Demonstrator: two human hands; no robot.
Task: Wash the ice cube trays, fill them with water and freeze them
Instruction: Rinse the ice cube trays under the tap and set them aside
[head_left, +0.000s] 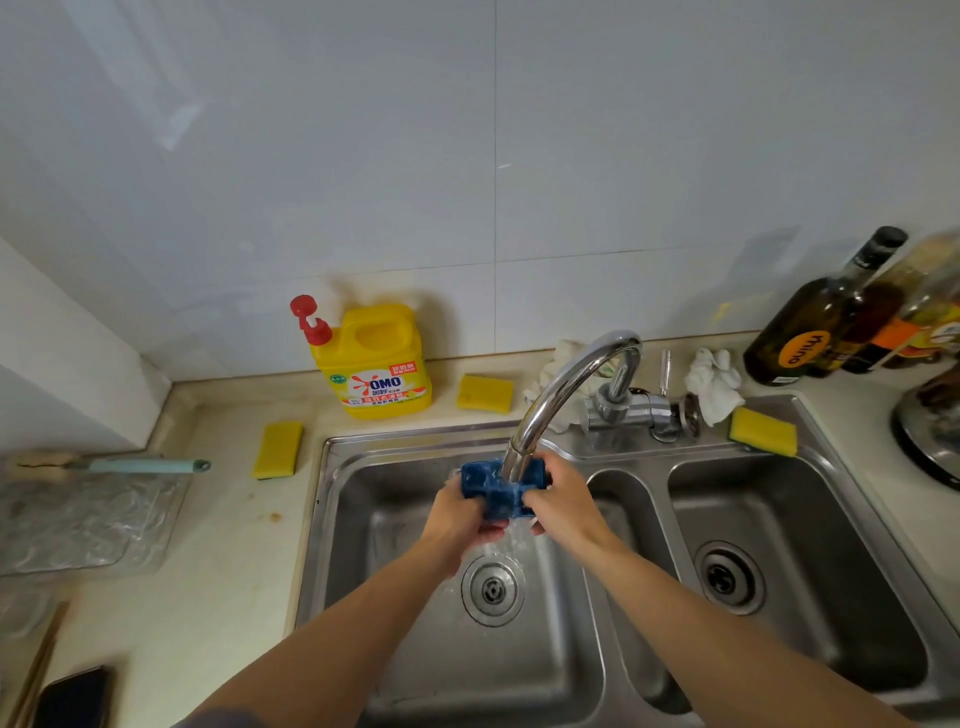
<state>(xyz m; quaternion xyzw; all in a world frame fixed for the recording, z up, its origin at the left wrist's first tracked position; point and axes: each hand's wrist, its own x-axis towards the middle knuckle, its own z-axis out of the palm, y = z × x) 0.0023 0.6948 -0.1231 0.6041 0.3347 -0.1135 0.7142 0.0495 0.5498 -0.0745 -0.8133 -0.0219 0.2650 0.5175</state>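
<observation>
A dark phone (72, 699) lies on the counter (234, 571) at the near left. Beyond it, over the left basin (395, 571) of the double sink, both hands hold one blue ice cube tray (493, 493) above the drain (492, 588). The left hand (457, 512) has its fingers curled round the tray's left end. The right hand (563, 501) has its fingers clamped on the right end. The faucet (561, 384) spout sits just over the tray, and water spills off its near edge.

Farther back stand a yellow OMO dish soap jug (379, 364) and three yellow sponges, none in use.

This looks like the washing or rinsing stage. Only one tray shows, and filling and freezing are still to do.
</observation>
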